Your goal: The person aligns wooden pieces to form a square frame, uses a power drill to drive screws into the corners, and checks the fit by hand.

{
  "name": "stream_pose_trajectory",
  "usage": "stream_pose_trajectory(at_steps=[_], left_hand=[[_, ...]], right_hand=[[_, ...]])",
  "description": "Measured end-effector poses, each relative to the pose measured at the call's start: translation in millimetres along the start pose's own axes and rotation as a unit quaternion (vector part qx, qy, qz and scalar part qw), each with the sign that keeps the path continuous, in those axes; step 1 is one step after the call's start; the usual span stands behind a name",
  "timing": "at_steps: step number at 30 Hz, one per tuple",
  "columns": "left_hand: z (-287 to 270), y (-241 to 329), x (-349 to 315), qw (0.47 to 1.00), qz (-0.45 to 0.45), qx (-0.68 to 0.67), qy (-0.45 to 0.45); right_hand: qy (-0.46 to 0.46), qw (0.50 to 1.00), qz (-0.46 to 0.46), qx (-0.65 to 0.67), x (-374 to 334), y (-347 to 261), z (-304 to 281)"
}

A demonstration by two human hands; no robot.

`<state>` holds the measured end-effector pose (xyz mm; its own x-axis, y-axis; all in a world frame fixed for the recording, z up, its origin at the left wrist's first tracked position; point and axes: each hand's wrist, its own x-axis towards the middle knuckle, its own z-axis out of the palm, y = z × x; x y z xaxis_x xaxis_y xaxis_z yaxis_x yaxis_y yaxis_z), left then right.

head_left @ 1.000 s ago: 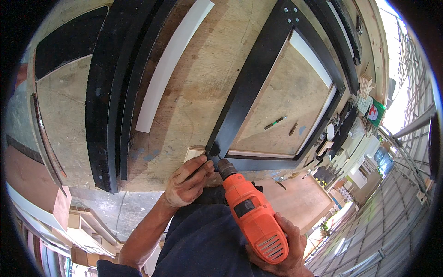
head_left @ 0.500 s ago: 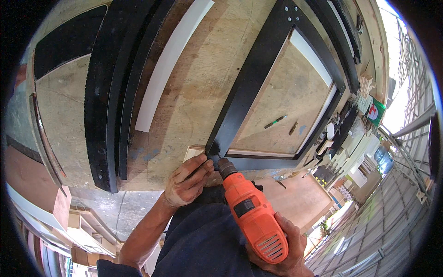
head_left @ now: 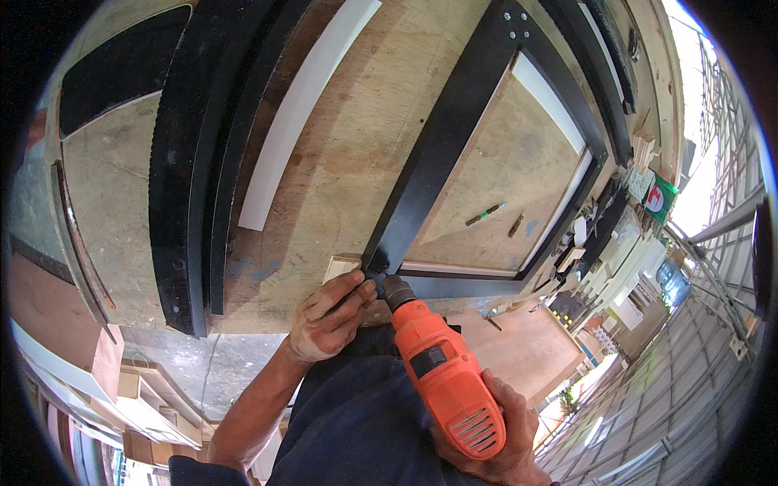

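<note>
At a black frame's (head_left: 438,154) near-left corner, an orange drill (head_left: 444,377).
The frame lies on the worktop (head_left: 348,162). The right hand (head_left: 509,433) is wrapped around the drill; the left hand (head_left: 326,326) touches the corner, pinching or not I cannot tell. If the drill slips, it could hurt those fingers. Its tip is hard to see.

R hand (head_left: 519,441) grips orange drill (head_left: 442,364), chuck (head_left: 398,293) at cnr of blk frame (head_left: 442,154); L hand (head_left: 328,320) also there, nr wood block (head_left: 341,266).
</note>
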<state>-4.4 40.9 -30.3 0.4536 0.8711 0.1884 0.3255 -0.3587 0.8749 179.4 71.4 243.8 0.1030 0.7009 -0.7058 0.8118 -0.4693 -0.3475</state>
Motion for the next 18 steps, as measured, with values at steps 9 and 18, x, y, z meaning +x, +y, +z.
stream_pose_trajectory(at_steps=[9, 18], left_hand=[[4.0, -0.5, 2.3, 0.999, 0.006, -0.012, 0.031], [3.6, 3.0, 3.7, 0.999, -0.006, -0.014, 0.040]], right_hand=[[0.032, 0.998, 0.025, 0.040, -29.0, 1.3, -10.2], [0.017, 1.000, -0.008, 0.012, -20.6, 14.1, 5.6]])
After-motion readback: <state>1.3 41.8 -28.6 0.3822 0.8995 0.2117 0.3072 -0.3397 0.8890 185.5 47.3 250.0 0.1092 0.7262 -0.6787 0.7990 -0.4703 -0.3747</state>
